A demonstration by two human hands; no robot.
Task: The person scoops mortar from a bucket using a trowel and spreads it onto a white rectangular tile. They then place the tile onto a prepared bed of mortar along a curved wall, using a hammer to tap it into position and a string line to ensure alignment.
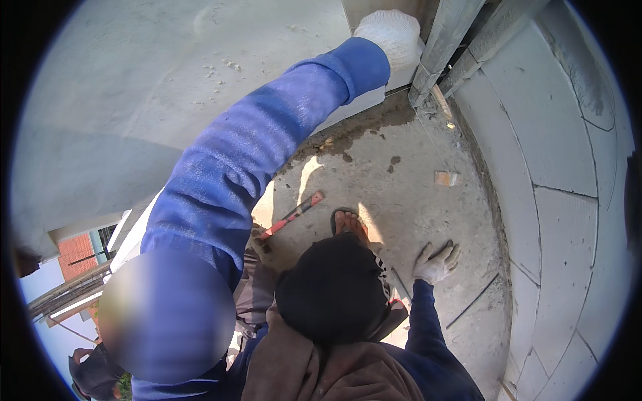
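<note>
My left arm, in a blue sleeve, reaches up and across to the far side. My left hand (391, 41), in a white knit glove, is at the end of a pale panel (358, 107), next to an upright grey post (443, 47). Its back shows; its fingers are hidden, so I cannot see what they touch or hold. Low on the right, my right hand (436, 262), in a pale glove, rests on the concrete floor (401, 180) with its fingers spread. A thin dark rod (472, 301) lies beside it.
A red-and-black handled tool (291, 217) lies left of a sandaled foot (351, 226). A small orange-and-white block (446, 178) is on the floor near the block wall (542, 140) on the right. Wet patches (344, 139) mark the floor. Another person (97, 371) is at the lower left.
</note>
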